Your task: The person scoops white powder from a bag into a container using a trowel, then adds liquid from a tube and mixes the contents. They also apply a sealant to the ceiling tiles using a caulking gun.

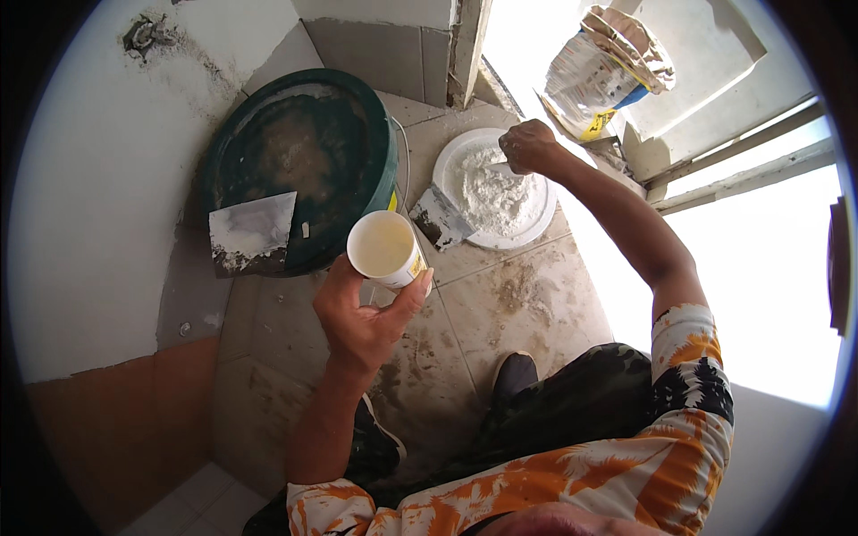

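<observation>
My left hand (362, 317) is wrapped round a small white cup (384, 246), tilted so its pale yellowish inside shows. My right hand (529, 147) is closed above a round white tray (444, 165), gripping a small pale tool whose kind I cannot make out. Its light end reaches towards the heap of white powder (500, 196) in the tray. Against the tray's left rim leans a smeared flat scraper blade (442, 219). A wider scraper blade (253, 230), coated in white, lies on the green round lid (304, 134) to the left.
An open paper sack (590, 85) stands at the far right by the doorway. Under the lid is a bucket with a wire handle (404, 147). The floor tiles (500, 304) are stained and dusty. A wall (98, 223) bounds the left side; my feet are near the middle.
</observation>
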`<state>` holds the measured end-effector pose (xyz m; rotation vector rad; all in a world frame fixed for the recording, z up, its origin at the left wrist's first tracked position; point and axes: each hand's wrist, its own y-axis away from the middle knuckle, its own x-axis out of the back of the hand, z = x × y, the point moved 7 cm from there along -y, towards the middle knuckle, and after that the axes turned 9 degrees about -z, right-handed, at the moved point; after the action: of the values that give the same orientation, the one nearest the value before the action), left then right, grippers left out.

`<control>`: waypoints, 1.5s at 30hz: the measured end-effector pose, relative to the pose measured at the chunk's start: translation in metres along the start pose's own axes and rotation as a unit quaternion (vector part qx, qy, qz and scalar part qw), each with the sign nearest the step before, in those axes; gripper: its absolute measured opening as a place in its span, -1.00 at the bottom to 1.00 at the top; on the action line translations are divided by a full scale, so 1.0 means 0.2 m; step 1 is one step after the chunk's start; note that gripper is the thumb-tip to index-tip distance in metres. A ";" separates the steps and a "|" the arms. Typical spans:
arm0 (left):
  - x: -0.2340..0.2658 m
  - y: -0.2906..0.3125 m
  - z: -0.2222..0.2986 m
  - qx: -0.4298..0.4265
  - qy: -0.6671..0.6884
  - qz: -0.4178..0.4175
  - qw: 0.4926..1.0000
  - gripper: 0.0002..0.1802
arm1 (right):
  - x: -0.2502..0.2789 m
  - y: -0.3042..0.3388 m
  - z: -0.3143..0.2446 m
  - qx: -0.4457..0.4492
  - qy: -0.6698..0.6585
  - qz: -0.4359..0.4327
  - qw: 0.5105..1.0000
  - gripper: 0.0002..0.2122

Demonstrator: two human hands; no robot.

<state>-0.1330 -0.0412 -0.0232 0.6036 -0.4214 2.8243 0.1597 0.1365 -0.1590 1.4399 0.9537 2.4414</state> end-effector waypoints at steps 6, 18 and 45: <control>-0.07 0.01 -0.01 -0.001 0.018 -0.017 1.000 -0.56 | 0.02 -0.11 0.06 -0.027 0.014 -0.016 0.999 -0.85; -0.08 0.03 -0.04 0.012 0.013 -0.007 1.000 -0.56 | -0.12 -0.06 -0.14 0.072 0.039 0.060 0.995 -0.90; -0.08 0.04 -0.11 0.016 0.044 0.011 0.999 -0.57 | -0.25 -0.04 0.19 -0.116 -0.279 -0.217 0.928 -0.82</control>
<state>-0.1289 -0.0444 -0.0522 0.4806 -0.3703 2.8708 0.2168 0.1393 -0.1881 1.5116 0.7216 1.6300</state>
